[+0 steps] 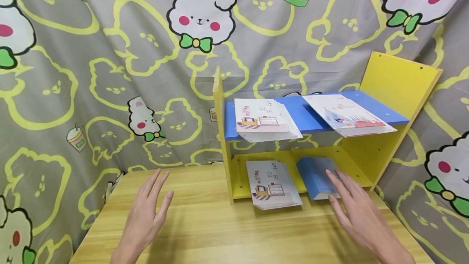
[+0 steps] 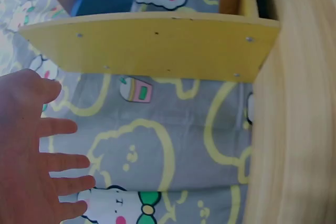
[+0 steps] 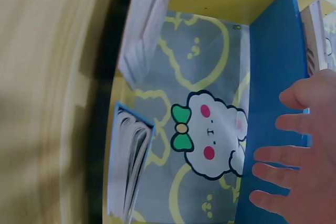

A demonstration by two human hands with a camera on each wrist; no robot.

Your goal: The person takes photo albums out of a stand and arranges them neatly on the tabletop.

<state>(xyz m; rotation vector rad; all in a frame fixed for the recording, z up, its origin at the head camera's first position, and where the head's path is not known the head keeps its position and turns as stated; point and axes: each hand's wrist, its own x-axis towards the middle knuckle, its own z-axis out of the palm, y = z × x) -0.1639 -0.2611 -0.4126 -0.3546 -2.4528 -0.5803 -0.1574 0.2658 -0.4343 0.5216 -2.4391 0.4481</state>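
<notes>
Blue book (image 1: 316, 177), no legible writing

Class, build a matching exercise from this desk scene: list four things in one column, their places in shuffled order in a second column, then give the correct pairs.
Things
1. blue book
2. left hand
3. right hand
4. slanted booklet

Places
A. over the bare wooden table
B. right part of the blue upper shelf
C. lying flat on the yellow bottom shelf
D. just in front of the blue book

Pairs: 1-C, 2-A, 3-D, 4-B
</notes>
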